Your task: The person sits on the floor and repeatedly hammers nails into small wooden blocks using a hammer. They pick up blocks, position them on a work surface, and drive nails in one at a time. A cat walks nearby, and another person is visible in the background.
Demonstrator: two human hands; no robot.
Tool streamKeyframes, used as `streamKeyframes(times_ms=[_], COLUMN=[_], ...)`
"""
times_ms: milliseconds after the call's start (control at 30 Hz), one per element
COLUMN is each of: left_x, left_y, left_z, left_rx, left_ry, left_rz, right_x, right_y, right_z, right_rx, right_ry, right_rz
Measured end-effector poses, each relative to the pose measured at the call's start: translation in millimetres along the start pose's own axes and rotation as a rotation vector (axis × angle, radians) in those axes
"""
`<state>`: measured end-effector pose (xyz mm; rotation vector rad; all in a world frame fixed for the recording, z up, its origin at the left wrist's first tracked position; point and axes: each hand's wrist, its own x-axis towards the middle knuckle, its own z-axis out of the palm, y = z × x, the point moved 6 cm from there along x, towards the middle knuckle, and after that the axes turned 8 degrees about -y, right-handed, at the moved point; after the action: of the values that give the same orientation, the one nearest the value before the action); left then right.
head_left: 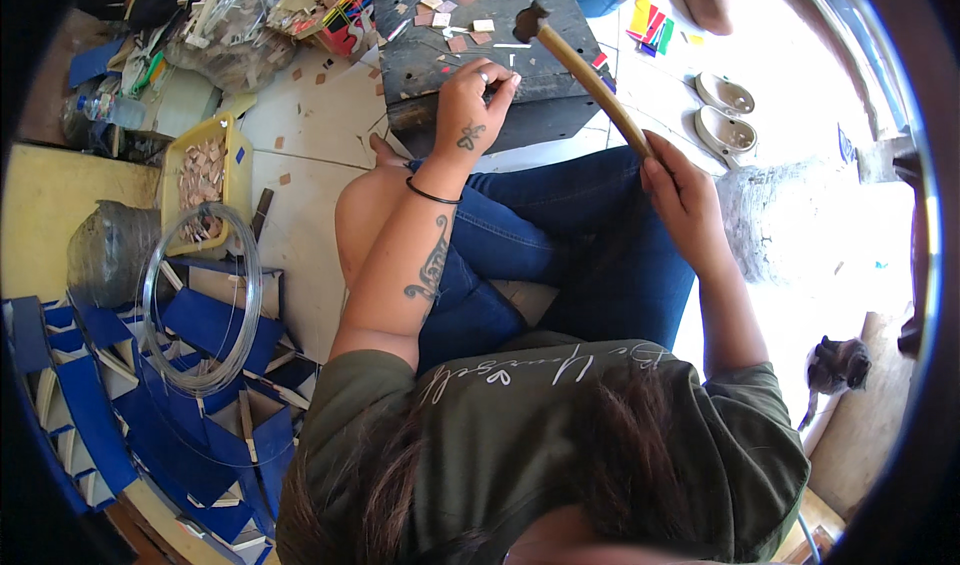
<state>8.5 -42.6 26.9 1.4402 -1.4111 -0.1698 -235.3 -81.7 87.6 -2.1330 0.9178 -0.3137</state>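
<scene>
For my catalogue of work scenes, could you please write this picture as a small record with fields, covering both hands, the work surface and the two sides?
Left grip: above the black block; whether it holds something is unclear
Right grip: closed around the wooden handle of a hammer
Hammer position: tilted, head pointing away from the person
Block top: scattered small wooden pieces
Left side: yellow basket with many small pieces; wire coil
Right side: pale clogs; dark cat
</scene>
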Motion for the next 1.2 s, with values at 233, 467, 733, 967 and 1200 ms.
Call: streamKeyframes(times_ms=[233, 467, 733, 967, 1200], left_x=[0.3, -0.8, -1.2, -1.8, -1.1], left_y=[0.4, -1.6, -0.3, 1.1, 2.3], left_z=[-0.3, 1.3, 0.8, 0.7, 0.3], left_rx=[0.000, -0.012, 0.011, 0.024, 0.016], left_ry=[0.005, -0.022, -0.013, 0.003, -0.016], left_rz=[0.044, 0.006, 0.017, 0.034, -0.001], right_x=[-20.6, -17.3, -15.8, -14.5, -12.5], right_y=[-39.3, -36.1, -30.4, -33.2, -31.3], right_z=[-3.9, -7.7, -6.8, -6.2, -7.3], right_rx=[-0.180, -0.238, -0.232, -0.228, -0.239], right_ry=[0.042, 0.015, 0.049, 0.044, 0.008], right_rz=[-0.170, -0.138, -0.192, -0.206, -0.169])
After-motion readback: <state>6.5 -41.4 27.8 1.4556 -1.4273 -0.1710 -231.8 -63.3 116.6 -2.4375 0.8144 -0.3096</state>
